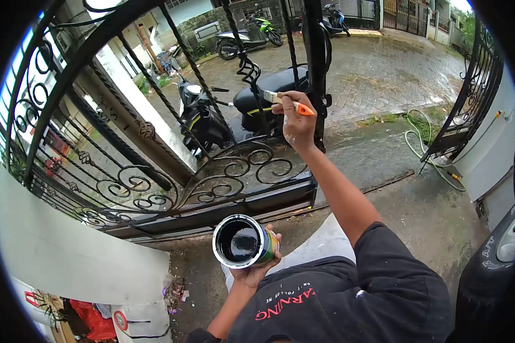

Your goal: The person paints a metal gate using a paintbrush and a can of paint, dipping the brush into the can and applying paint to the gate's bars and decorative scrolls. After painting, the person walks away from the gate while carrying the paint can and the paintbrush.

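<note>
My right hand [296, 120] is closed round a paintbrush [304, 109] with an orange-tipped handle. The brush's bristles point left, right at a twisted upright bar of the black iron gate [252, 111]. Low in front of my body, my left hand [258, 274] grips a paint can [264, 247] from beneath and along its side. The can is lidless and tilted toward me, with glossy black paint [240, 244] inside and smears on its pale rim. Scrollwork fills the gate's lower part, between the can and the brush.
Behind the gate stands a black motorcycle [257, 103]; a green motorcycle [257, 37] is parked across the paved lane. At right, another gate leaf [463, 108] stands swung aside, with a hose [418, 140] on the ground. A white wall [80, 246] curves along the left.
</note>
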Available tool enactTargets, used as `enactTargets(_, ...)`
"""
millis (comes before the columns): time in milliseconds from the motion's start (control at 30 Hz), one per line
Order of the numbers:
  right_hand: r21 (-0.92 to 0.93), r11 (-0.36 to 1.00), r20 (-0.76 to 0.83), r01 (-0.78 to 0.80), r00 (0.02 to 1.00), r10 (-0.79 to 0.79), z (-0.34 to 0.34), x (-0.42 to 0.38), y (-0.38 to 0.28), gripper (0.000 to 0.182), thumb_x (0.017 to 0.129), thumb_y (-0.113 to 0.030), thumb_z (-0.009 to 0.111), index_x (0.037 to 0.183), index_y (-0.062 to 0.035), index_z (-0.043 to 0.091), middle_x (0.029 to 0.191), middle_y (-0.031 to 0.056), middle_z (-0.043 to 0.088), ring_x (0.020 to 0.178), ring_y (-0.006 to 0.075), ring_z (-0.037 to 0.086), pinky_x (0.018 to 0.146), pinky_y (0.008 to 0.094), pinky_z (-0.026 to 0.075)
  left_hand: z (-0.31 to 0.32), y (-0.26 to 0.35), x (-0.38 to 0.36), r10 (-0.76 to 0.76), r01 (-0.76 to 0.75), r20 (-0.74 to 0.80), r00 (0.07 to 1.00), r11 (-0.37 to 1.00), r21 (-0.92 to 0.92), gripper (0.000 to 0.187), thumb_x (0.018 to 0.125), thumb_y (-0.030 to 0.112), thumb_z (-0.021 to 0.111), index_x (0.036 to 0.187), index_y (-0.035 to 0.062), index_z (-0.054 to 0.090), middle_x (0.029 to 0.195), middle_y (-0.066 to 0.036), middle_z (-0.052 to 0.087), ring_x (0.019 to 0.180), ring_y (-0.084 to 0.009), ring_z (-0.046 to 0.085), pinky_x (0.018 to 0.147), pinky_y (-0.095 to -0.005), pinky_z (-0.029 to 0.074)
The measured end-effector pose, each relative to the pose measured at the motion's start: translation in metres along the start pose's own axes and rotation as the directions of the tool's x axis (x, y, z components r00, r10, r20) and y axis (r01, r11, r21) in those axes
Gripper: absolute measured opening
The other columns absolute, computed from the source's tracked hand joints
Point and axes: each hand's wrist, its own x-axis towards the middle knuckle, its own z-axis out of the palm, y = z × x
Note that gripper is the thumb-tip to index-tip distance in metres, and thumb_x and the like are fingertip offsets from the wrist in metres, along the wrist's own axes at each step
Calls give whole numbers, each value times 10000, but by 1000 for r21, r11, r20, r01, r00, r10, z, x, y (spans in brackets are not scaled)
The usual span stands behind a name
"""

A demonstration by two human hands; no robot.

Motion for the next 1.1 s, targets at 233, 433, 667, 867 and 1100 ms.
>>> enactTargets(233,509,823,-331,-252,825,458,-6,-5,14,174,999,-86,550,1121,20,484,1020,179,649,722,228,717,698,326,633,14,-27,-10,82,-85,28,996,979,185,860,702,348,861,1445,172,464,1536,-136,366,1432,-415,295,1032,-605,384)
enactTargets(433,518,775,-297,-363,773,560,4,-23,33,120,999,-61,520,1057,38,484,955,176,644,647,231,713,577,326,629,42,-50,-20,99,-90,-61,993,988,127,850,708,342,844,1438,157,450,1475,-134,399,1412,-382,310,1010,-576,390)
enactTargets(667,476,857,-402,-197,818,412,1,-24,14,137,1010,-91,544,1043,37,505,946,160,657,646,196,703,599,309,611,46,-56,-26,94,-83,-54,994,981,175,871,711,293,855,1449,136,418,1500,-124,376,1424,-374,290,1014,-564,396)
enactTargets(867,353,845,-344,-401,785,516,-30,-73,61,134,1010,-103,555,1062,15,521,963,159,659,658,212,706,610,318,618,24,-63,-21,24,-14,-56,998,984,179,792,706,330,867,1398,200,506,1551,-110,327,1448,-381,259,1022,-562,399)
enactTargets(1100,606,275,-275,-746,128,953,-158,-313,93,231,1036,-248,524,1102,-27,516,931,164,648,678,268,703,551,334,606,7,-57,-27,-43,47,-46,998,994,95,626,906,502,619,1420,169,493,1586,-85,317,1441,-402,301,1033,-620,401)
